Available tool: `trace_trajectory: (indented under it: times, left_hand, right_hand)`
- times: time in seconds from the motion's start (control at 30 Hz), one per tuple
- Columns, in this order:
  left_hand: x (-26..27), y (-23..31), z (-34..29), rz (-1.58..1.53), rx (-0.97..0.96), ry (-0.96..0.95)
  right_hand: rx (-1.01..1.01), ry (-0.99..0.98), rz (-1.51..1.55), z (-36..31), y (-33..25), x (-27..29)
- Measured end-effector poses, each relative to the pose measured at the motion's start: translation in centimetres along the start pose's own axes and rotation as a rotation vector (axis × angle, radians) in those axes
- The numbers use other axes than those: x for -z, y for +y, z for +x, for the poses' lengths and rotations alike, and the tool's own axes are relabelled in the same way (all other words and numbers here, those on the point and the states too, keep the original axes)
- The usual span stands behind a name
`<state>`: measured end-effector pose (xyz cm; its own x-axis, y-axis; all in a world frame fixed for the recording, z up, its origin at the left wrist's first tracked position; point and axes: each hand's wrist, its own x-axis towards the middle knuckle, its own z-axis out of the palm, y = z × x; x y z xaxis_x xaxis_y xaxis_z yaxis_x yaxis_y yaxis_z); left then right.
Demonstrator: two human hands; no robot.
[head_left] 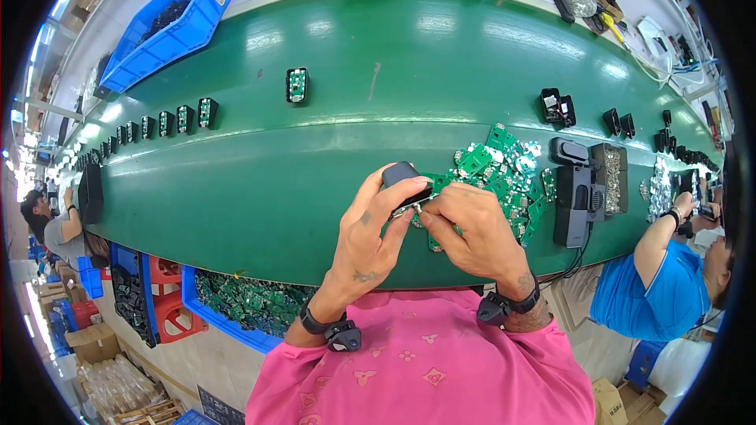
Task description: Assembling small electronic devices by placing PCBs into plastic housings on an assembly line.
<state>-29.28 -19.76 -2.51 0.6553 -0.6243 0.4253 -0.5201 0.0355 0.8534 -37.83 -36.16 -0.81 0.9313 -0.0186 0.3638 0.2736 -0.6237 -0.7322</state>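
Near the front edge of the green worktable [236, 212], my left hand [364, 232] is closed around a small black plastic housing [402, 174], tilted with its open side toward my right hand. The fingertips of my right hand [478, 230] pinch at the housing's lower edge, where a small silvery piece [418, 208] shows between both hands. The fingers hide most of that piece and the inside of the housing. Just beyond my right hand lies a loose heap of green circuit boards [500, 169].
Right of the heap stand a black device [573, 206] and a box of small metal parts [613, 177]. Board-filled housings [207, 112] line the left; one housing [297, 86] sits mid-table. A blue bin [177, 20] is far left. Co-workers sit left [59, 224] and right [654, 267].
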Motion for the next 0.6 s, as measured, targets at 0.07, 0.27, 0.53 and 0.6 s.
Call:
trace_trajectory:
  times: [0.07,0.27,0.53,0.6]
  left_hand:
    - [0.0,0.3,0.2,0.050,-0.024,-0.019]
    - [-1.2,0.4,-0.1,0.237,-0.111,0.072]
    - [-2.3,-0.8,-1.0,0.146,0.134,0.106]
    - [-2.5,-1.7,-1.2,-0.022,0.182,0.157]
  right_hand:
    - [-0.011,0.007,-0.004,-0.1,0.1,-0.1]
    - [-0.054,0.094,-0.065,-0.1,-0.4,-1.3]
    - [-0.119,0.124,-0.087,-0.7,0.8,-2.8]
    - [-0.187,0.174,-0.063,-0.6,0.5,-3.0]
